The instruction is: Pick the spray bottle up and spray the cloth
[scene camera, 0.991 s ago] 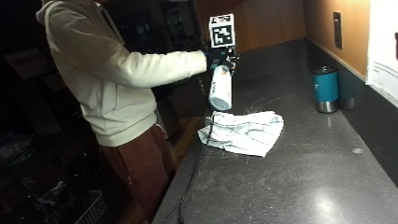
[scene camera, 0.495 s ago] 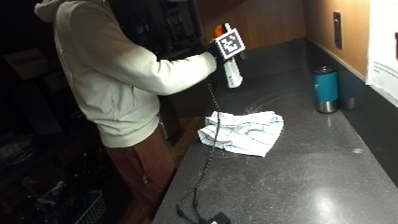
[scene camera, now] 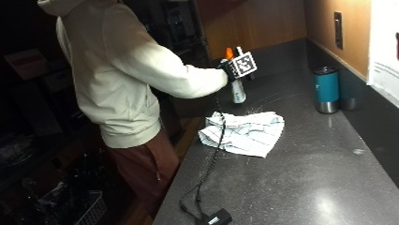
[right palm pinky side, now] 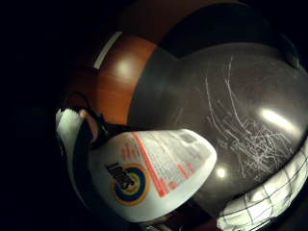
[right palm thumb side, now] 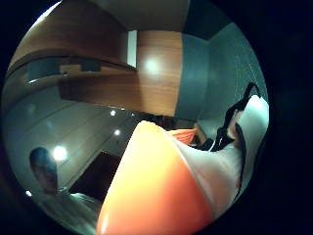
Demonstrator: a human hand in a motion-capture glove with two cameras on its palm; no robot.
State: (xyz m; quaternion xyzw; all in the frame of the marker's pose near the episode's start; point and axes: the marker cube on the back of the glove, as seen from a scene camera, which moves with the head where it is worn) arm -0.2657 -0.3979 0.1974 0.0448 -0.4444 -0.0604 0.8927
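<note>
The white checked cloth [scene camera: 244,132] lies nearest, crumpled on the dark countertop [scene camera: 312,187] close to its front edge, in the same spot as a second ago. What has changed is the spray bottle [scene camera: 237,89]. A second ago it hung high, directly above the cloth. Now it has been carried away to about 12 o'clock of the cloth, farther along the counter. It stands upright there, with its base on or just above the surface; which of the two cannot be told. That reads as the spraying done, or at least broken off, with the bottle being put back down rather than aimed.

The gloved right hand [scene camera: 232,69] is wrapped around the bottle's upper part. The palm views show the bottle pressed right against the palm. How the individual fingers sit on the trigger is not visible.

The bottle has a white body with a round blue and yellow emblem and a red-striped printed label [right palm pinky side: 154,168]. It narrows upward into an orange spray head [right palm thumb side: 156,196]. Scratch marks show on the counter beyond it.

Farther off, at about 2 o'clock of the cloth, a teal travel tumbler [scene camera: 327,89] stands near the back wall, well apart from both.
</note>
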